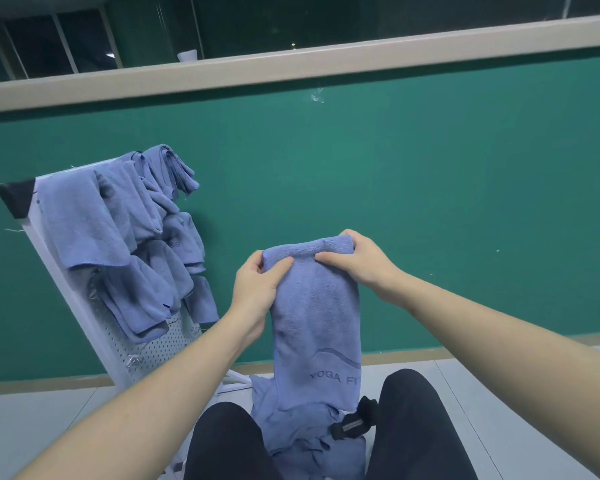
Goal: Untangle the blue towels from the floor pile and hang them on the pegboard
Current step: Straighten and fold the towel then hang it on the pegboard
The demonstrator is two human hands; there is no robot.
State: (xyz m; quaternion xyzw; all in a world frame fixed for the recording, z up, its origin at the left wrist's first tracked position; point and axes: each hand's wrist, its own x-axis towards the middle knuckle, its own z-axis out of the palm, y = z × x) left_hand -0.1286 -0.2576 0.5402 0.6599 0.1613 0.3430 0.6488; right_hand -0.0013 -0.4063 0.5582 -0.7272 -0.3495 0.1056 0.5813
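Blue microfibre fills my view: I hold one blue towel (317,306) up in front of me by its top edge, and it hangs straight down between my knees. My left hand (257,289) grips the top left corner, thumb across the front and fingers curled behind the cloth. My right hand (359,261) pinches the top right corner, thumb on the near face, fingers wrapped over the folded edge. Near the towel's lower end I can read the printed letters "YOGA F", and the rest is cut off by the fold. Below it the floor pile (302,438) of more blue towels lies crumpled between my dark-trousered legs, with a black clip (352,422) lying on its right side. Off to my left the white pegboard (146,344) leans against the green wall (430,188), several hung towels (132,237) already draped over its upper part.
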